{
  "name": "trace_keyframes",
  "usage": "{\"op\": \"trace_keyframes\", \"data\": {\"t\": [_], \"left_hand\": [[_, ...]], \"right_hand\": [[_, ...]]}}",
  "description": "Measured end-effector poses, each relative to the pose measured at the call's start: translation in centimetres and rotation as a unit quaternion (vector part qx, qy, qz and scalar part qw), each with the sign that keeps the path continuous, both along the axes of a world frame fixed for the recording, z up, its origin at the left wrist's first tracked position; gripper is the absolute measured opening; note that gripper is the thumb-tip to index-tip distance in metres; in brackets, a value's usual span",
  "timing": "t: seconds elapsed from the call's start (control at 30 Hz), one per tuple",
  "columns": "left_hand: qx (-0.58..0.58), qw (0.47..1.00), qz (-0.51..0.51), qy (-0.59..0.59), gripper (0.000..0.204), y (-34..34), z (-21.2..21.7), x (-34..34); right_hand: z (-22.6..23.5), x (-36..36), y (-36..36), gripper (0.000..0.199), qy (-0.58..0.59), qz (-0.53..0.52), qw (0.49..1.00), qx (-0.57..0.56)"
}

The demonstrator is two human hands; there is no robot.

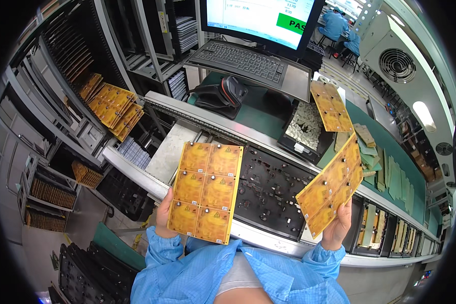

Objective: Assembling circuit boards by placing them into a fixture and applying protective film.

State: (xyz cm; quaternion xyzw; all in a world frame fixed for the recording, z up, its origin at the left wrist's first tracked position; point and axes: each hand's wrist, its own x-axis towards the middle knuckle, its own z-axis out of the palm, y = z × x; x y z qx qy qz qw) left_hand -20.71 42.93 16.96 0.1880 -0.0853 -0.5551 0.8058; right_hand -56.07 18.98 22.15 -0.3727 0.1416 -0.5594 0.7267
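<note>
My left hand (164, 215) is closed on the left edge of a yellow-orange circuit board panel (205, 190). The panel is divided into several sections, each with a small white label and a dark round part. A second panel of the same kind (332, 187) tilts to the right, its lower right edge gripped by my right hand (338, 225). Below and between the two panels lies a black fixture plate (271, 190) dotted with small dark parts. The left panel covers part of its left end.
Beyond the rail are a handheld scanner (223, 95), a keyboard (243, 61), a monitor (256, 20) and a bin of small white pieces (305, 125). Another panel (332, 106) leans beside it. Racked boards (111, 104) stand left; green strips (397, 177) lie right. People in blue sit far off.
</note>
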Motion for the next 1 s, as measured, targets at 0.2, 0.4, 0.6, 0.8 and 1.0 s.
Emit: {"op": "trace_keyframes", "data": {"t": [0.2, 0.4, 0.6, 0.8, 1.0], "left_hand": [[-0.032, 0.997, -0.031, 0.060, 0.060, -1.6, -0.5, 0.2], [-0.030, 0.988, -0.095, 0.115, 0.054, -4.0, -0.9, 1.6], [0.004, 0.981, -0.136, 0.139, 0.061, -5.7, -1.8, 2.4], [-0.034, 0.970, -0.181, 0.156, 0.065, -6.8, -1.2, 2.7], [-0.074, 0.990, -0.121, -0.023, 0.084, -6.8, 0.2, 0.3]], "right_hand": [[-0.1, 0.2, -0.2, 0.058, 0.000, -0.008, 1.000, 0.006], [-0.2, -0.7, 0.0, 0.054, -0.018, 0.005, 1.000, -0.004], [-2.0, -2.6, -0.9, 0.055, -0.031, 0.028, 0.999, -0.007], [-2.7, -4.3, -0.9, 0.055, -0.041, 0.006, 0.999, 0.002], [-3.7, -5.8, -1.4, 0.054, -0.064, -0.005, 0.998, 0.022]]}}
